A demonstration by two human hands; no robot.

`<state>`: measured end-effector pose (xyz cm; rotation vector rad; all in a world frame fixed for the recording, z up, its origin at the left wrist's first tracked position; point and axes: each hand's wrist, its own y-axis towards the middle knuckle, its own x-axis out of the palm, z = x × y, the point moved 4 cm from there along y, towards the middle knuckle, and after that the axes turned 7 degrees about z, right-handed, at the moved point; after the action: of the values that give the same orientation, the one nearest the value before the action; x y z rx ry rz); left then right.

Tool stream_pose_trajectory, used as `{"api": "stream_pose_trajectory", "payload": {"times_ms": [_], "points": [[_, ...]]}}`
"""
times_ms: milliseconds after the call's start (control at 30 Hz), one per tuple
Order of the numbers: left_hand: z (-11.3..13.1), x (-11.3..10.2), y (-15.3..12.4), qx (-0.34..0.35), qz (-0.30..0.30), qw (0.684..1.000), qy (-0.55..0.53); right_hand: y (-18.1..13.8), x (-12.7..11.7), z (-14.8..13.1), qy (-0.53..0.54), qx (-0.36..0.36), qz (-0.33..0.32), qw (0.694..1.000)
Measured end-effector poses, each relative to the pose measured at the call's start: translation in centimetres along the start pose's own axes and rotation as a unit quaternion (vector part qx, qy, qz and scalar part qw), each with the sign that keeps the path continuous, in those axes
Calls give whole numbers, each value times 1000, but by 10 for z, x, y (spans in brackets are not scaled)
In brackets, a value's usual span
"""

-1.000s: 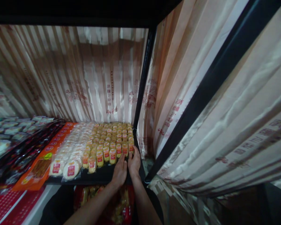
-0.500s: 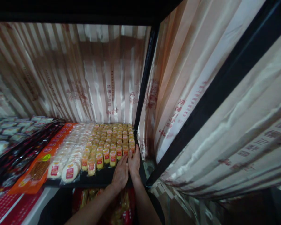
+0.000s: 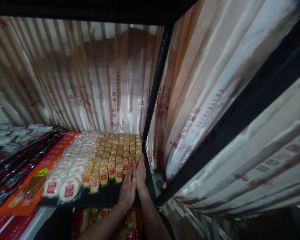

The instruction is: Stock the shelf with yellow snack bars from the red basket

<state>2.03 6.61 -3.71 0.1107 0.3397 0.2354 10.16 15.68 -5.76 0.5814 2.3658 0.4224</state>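
My left hand (image 3: 127,190) and my right hand (image 3: 140,173) lie side by side, fingers stretched flat, on the front right corner of a dark shelf (image 3: 100,197). Their fingertips touch the nearest yellow snack packs with red labels (image 3: 115,156), which fill the right part of the shelf in rows. My right hand sits over the rightmost column, next to the black upright post (image 3: 153,90). Neither hand holds anything.
Round white packs with red labels (image 3: 67,176) lie left of the yellow ones, then orange packets (image 3: 37,176) and dark packets (image 3: 12,166). Striped satin curtains (image 3: 215,100) hang behind and to the right. More packaged goods (image 3: 110,223) sit on the shelf below.
Both hands have slid forward along the shelf toward the yellow packs, and the fingers have flattened out. The view has shifted slightly left and down.
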Motion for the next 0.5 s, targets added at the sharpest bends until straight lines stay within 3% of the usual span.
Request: {"api": "stream_pose_trajectory", "payload": {"times_ms": [267,500], "points": [[5,-1,-2,30,0,999,12,-1,-3,-4,-1,0,-10,1000],[4,-1,-4,35,8,999,24,-3,-9,-3,26,-9,27,999]]}}
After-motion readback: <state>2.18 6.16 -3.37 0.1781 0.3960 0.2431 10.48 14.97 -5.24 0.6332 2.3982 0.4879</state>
